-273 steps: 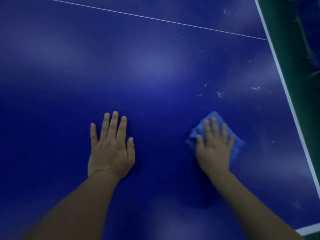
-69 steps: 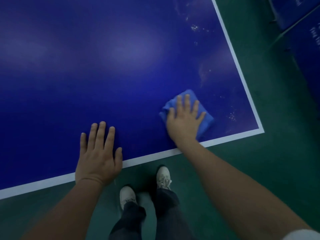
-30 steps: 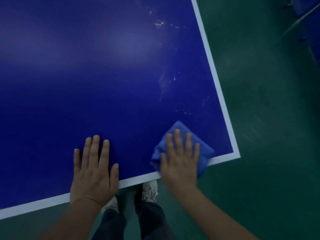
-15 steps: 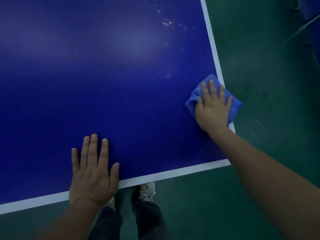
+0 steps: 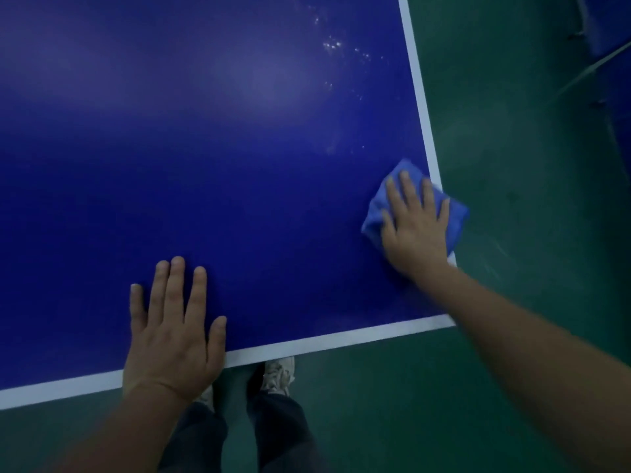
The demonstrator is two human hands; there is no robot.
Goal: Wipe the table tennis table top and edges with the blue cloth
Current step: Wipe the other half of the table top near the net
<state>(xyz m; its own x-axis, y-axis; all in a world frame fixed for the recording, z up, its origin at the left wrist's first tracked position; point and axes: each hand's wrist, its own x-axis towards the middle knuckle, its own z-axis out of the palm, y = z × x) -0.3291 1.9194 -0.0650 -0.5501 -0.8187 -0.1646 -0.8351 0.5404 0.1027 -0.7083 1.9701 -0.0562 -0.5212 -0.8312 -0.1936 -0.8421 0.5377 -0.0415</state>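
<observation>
Here, the right hand (image 5: pixel 416 230), grip spread flat, presses the bunched blue cloth (image 5: pixel 457 216).

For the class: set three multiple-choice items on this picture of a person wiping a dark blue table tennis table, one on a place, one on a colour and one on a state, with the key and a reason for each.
1. Where is the folded blue cloth?
A. At the right edge of the dark blue table tennis table, over its white border line.
B. In the table's middle.
C. On a shelf.

2. What colour is the floor?
A. Red.
B. Green.
C. Grey.

3. How does the left hand lie?
A. Curled round the cloth.
B. Raised off the table.
C. Flat on the table, fingers straight.

Key: 1 A, the cloth under the right hand covers the right border line. 2 B, green shows beside the table. 3 C, its palm rests near the front edge.
</observation>
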